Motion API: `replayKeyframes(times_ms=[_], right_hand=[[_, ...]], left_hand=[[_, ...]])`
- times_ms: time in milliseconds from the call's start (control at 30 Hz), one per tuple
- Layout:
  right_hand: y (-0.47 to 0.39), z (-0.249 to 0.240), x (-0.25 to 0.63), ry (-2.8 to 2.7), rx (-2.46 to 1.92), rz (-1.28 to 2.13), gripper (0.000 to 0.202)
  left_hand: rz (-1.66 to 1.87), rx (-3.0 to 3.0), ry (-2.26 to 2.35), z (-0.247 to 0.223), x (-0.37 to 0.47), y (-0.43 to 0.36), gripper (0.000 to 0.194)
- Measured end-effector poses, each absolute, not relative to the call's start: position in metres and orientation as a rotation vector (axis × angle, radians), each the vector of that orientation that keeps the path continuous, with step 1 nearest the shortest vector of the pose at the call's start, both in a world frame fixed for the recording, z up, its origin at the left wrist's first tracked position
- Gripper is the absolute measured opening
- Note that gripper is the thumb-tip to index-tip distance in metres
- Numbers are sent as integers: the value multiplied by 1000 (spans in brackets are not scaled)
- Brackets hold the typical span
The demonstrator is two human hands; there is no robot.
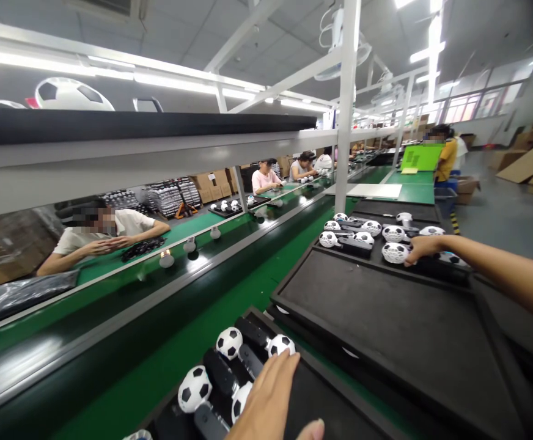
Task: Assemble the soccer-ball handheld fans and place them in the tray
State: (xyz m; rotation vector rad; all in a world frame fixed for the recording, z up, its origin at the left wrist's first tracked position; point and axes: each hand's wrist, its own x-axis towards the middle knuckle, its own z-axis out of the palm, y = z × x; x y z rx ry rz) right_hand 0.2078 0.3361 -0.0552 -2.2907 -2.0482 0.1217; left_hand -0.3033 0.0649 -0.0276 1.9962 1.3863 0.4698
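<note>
Bright factory floor, long white lights up top, and a green tabletop (266, 278) running off into the distance beside a shiny dark conveyor belt (124, 327). Some white round pieces (190, 245) sat along the belt.

So, my left hand (266, 391) was down at the near tray (335, 400), grip open, fingers fairly straight and the thumb well out to the side. The fingertips were right at the near soccer ball (281, 345), partly covering it, but I couldn't tell if they had any hold on it. At least 3 more soccer balls with black handles (220, 371) were lying around it, at the left part of that same tray.

Right hand (425, 246) was reaching in from the side with its grip closed, fingers and thumb pinched at the edge of the far soccer ball (395, 253). That ball was among a bunch of similar pieces, just past a wide black tray (376, 305) that lay between my 2 hands.

Across the belt, a person in a cream shirt (126, 223) leaned over a pile of small black parts (142, 249), both hands together. Way over on the right, a person in yellow (448, 160) was next to a lime green board (421, 157).
</note>
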Motion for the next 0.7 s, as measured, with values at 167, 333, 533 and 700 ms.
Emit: replayKeyframes(times_ms=[167,333,533,700], right_hand=[[328,-57,206,-2190,-2349,165,28],[326,-63,203,-2251,-2345,60,31],[329,-63,203,-2295,-2317,73,31],[340,-59,204,-2336,-2253,75,36]], left_hand=[[505,1973,1444,-22,-302,63,67],[507,1978,1348,-20,-305,60,66],[522,1904,1361,-14,-305,57,67],[434,1895,1383,-2,-299,57,71]])
